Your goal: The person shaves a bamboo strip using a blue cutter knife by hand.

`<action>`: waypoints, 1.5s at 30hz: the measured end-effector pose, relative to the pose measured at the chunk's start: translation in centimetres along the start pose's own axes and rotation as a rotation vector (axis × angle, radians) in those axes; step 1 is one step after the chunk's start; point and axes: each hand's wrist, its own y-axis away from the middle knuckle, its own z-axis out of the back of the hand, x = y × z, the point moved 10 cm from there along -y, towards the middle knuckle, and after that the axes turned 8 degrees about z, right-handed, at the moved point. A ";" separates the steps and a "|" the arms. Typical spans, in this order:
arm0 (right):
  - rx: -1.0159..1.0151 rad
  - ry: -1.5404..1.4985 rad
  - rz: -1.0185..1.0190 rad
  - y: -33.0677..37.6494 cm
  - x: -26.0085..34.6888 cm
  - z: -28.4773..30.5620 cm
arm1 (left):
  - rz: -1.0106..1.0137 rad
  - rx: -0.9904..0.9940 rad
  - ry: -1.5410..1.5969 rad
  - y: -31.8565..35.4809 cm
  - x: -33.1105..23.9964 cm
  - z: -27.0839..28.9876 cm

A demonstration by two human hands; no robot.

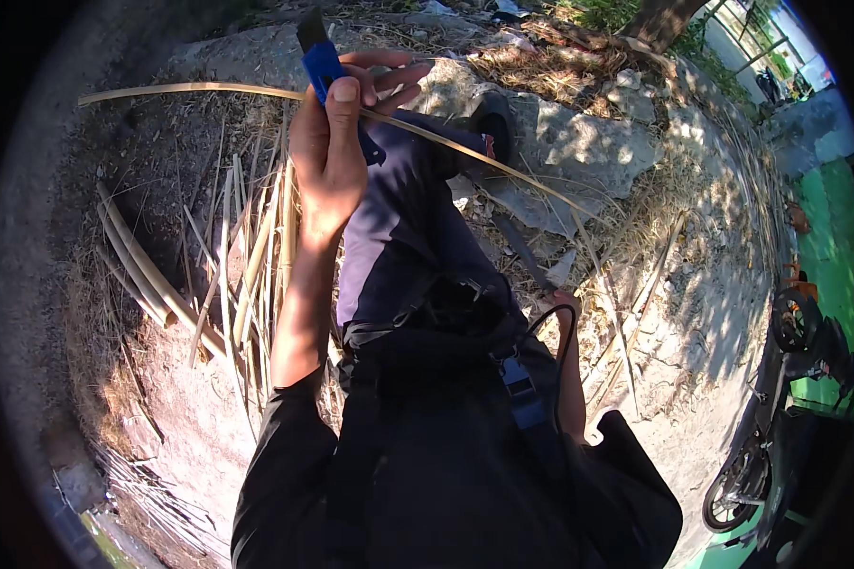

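Evidently left fingers (pixel 343 106) around blue cutter (pixel 323 68) and pale strip (pixel 256 90), right fingers (pixel 562 301) around dark knife (pixel 522 248); shoe mark (pixel 489 145) unreadable.

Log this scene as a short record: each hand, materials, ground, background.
Left hand: holding a blue utility knife, blade pointing away from the body
Crossing that hand: a long, thin bamboo strip
Right hand: at the near end of a long dark blade; grip unclear
Left side: loose bamboo strips
Ground: pale, dappled with sun and shade
Far right: motorcycle
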 end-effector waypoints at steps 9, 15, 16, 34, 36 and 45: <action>-0.266 -0.413 0.315 2.5 33.6 29.9 | -0.026 -0.088 -0.144 3.9 2.1 -1.2; 0.162 -0.502 0.887 10.4 63.8 26.3 | -0.029 -0.084 0.001 4.9 2.0 -4.8; 0.173 -0.451 1.004 12.1 67.3 25.9 | -0.013 -0.061 0.044 4.9 1.5 -5.4; 0.309 -0.819 0.964 9.5 70.8 20.4 | 0.134 -0.003 -0.026 3.8 2.7 -9.3; 0.240 -0.759 1.091 9.9 70.2 20.8 | 0.173 0.014 -0.063 2.2 3.6 -10.0; 0.261 -0.743 0.978 5.7 68.3 20.1 | 0.220 0.077 -0.017 -1.0 5.8 -15.0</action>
